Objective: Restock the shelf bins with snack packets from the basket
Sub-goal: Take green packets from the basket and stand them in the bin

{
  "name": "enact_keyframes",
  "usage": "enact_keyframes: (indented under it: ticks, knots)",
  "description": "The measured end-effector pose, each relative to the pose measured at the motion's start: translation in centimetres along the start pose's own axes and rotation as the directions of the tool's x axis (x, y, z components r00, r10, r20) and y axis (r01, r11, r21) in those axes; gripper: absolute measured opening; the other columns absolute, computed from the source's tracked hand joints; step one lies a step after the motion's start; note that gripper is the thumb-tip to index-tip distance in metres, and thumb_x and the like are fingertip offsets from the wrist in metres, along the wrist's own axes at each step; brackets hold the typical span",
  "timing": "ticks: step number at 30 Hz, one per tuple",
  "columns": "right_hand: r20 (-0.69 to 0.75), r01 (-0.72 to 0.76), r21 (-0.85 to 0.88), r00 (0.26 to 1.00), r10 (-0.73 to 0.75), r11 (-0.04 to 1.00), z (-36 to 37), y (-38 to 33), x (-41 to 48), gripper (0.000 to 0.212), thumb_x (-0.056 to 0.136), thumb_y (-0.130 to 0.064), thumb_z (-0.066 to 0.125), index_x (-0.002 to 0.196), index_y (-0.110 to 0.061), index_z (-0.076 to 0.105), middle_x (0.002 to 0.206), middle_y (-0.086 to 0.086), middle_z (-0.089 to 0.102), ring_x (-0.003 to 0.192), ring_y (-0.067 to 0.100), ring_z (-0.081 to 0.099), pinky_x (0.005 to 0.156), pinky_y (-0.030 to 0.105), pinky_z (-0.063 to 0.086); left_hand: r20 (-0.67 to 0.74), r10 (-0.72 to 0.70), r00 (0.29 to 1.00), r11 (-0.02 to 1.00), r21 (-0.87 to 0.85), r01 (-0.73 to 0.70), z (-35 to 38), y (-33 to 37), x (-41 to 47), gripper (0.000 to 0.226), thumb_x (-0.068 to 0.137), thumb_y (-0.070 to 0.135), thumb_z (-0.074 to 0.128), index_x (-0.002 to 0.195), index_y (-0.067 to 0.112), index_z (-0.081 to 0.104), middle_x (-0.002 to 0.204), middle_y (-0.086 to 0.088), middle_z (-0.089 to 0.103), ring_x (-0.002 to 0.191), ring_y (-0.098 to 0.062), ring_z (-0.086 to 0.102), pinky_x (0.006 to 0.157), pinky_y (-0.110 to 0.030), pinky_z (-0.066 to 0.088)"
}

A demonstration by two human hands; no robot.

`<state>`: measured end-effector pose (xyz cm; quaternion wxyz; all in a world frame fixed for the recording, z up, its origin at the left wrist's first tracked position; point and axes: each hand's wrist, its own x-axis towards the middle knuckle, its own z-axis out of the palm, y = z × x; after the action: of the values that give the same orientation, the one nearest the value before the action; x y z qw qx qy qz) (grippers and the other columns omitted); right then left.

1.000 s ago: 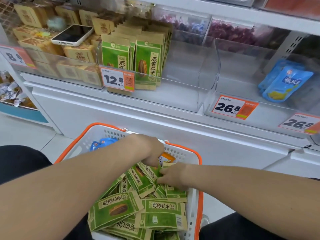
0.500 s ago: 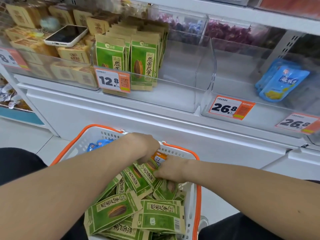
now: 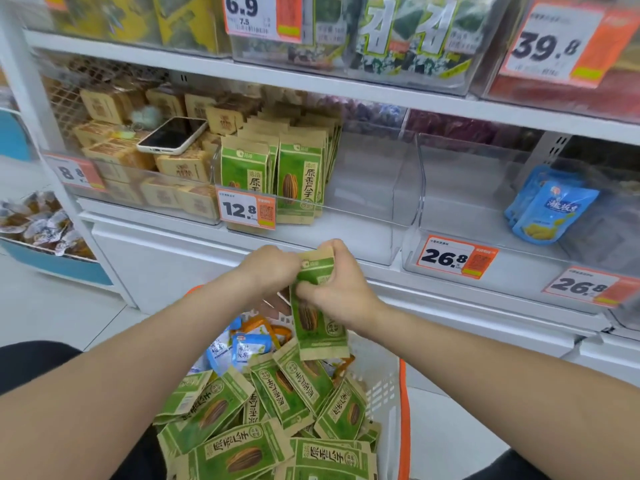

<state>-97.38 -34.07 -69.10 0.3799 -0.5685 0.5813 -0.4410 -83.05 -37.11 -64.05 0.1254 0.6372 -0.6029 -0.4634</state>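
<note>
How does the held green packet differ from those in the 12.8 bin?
The held packet hangs over the basket in the left hand and right hand; the bin packets stand in rows. Fingers partly cover the held packet; a price tag partly covers the bin packets. Same green seed design.

There's a white-edged phone (image 3: 172, 136) lying screen up, a pale fluffy charm (image 3: 147, 116) just at its ten o'clock. The orange 12.8 price tag (image 3: 246, 209) sits at the phone's five o'clock, with a 26.8 tag (image 3: 456, 257) well off at that tag's three o'clock. Up top, the 6.9 tag (image 3: 261, 15) is at twelve and the 39.8 tag (image 3: 550, 43) at two. Pale floor tiles (image 3: 52, 313) lie at eight o'clock.
</note>
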Motion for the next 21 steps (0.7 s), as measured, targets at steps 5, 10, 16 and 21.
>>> enact_keyframes:
  ticks: [5,10,16,21]
  knots:
    - [-0.319,0.121,0.12,0.945,-0.077,0.985,-1.1,-4.4,1.8,0.051,0.063,-0.026,0.081,0.102,-0.03,0.048,0.086,-0.003,0.073,0.077,0.014,0.072,0.074,0.041,0.061,-0.217,0.277,0.936,0.912,-0.247,-0.327,-0.6,1.5,-0.3,0.046,0.109,0.047,0.037,0.101,0.017,0.071,0.098,0.002,0.072,0.09,-0.02,0.067,0.09,-0.036,0.056]
    - [-0.388,0.203,0.168,0.913,-0.125,0.964,-1.9,-8.5,2.9,0.042,0.08,-0.016,0.082,0.112,-0.018,0.055,0.094,-0.005,0.072,0.081,0.002,0.068,0.076,0.023,0.055,-0.46,0.475,0.75,0.777,-0.18,-0.603,0.4,3.3,-1.6,0.047,0.112,0.047,0.028,0.105,0.018,0.064,0.098,0.012,0.065,0.093,-0.007,0.058,0.076,-0.018,0.042]
    - [-0.336,0.088,0.209,0.942,-0.013,0.974,-1.6,-10.2,3.8,0.039,0.086,-0.039,0.077,0.114,-0.021,0.055,0.097,-0.013,0.069,0.089,0.002,0.068,0.088,0.035,0.058,-0.605,0.325,0.727,0.607,-0.456,-0.651,-1.2,4.8,-0.3,0.042,0.106,0.042,0.057,0.075,0.015,0.054,0.062,0.008,0.05,0.057,-0.005,0.045,0.054,-0.02,0.037]
    - [-0.254,0.029,0.164,0.967,0.014,0.986,0.0,-9.7,4.5,0.051,0.086,-0.057,0.073,0.117,-0.022,0.052,0.108,-0.011,0.071,0.103,0.01,0.069,0.096,0.043,0.056,-0.544,0.174,0.821,0.501,-0.669,-0.549,-2.7,5.1,0.6,0.037,0.099,0.042,0.069,0.075,0.015,0.064,0.072,-0.003,0.065,0.068,-0.013,0.059,0.063,-0.026,0.052]
